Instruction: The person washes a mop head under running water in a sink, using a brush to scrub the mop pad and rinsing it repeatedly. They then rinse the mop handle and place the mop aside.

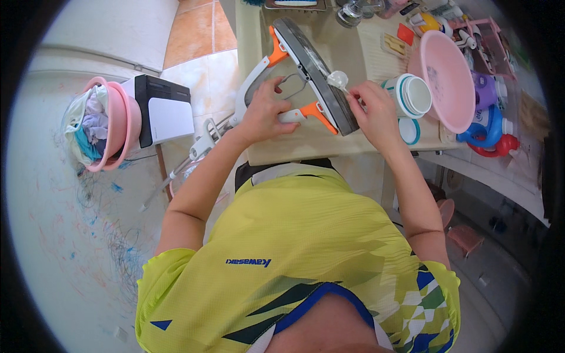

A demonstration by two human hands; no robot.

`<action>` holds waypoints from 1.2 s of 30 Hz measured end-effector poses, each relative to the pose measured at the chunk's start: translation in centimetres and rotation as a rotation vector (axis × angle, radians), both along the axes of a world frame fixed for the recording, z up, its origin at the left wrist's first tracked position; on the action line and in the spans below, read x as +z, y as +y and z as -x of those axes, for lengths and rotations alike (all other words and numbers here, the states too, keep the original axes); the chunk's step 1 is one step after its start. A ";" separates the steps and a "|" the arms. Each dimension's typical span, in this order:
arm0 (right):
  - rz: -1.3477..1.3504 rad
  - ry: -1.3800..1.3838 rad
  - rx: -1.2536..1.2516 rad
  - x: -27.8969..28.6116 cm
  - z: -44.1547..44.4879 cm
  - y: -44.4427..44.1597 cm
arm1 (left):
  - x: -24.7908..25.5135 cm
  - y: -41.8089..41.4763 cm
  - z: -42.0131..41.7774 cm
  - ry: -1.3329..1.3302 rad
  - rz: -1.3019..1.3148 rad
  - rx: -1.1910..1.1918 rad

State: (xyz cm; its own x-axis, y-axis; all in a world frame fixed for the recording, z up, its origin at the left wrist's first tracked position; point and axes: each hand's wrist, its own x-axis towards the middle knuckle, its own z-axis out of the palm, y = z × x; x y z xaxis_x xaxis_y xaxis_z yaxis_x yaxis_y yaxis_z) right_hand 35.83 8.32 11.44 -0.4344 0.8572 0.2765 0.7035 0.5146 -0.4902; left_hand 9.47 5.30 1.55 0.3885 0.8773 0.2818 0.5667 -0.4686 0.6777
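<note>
A mop head (314,73) with a grey sponge strip, orange brackets and a white-grey frame lies tilted across the washing sink (346,53). My left hand (265,112) grips its frame between the two arms, near the wire loop. In my right hand (375,112) is the thin handle of a small clear scoop (338,80) with white powder in it, held over the sponge. White powder streaks the sponge's upper face. Beside my right hand a white tub (399,95) with a teal band stands uncapped. Its teal-rimmed lid (409,131) lies in front of it.
A pink basin (448,81) leans at the right, beside purple (485,90) and blue bottles (487,125). The faucet (350,15) and a soap dish (393,44) are at the back. Left, pink tubs (118,125) hold cloths beside a black-and-white bin (170,112).
</note>
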 end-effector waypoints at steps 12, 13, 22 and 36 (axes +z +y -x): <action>-0.199 -0.010 -0.037 -1.0 -1.6 -2.3 | -0.4 0.0 0.2 0.044 0.040 -0.013; -0.258 -0.033 -0.027 -1.2 -1.6 -2.3 | -0.4 0.0 0.2 0.049 0.044 -0.016; 0.862 0.951 -0.387 -1.3 -2.8 -4.0 | -0.5 0.2 -0.5 0.137 0.019 -0.059; 0.471 0.636 -1.068 -11.1 -22.0 -8.9 | -0.4 0.1 -0.8 0.219 0.030 -0.014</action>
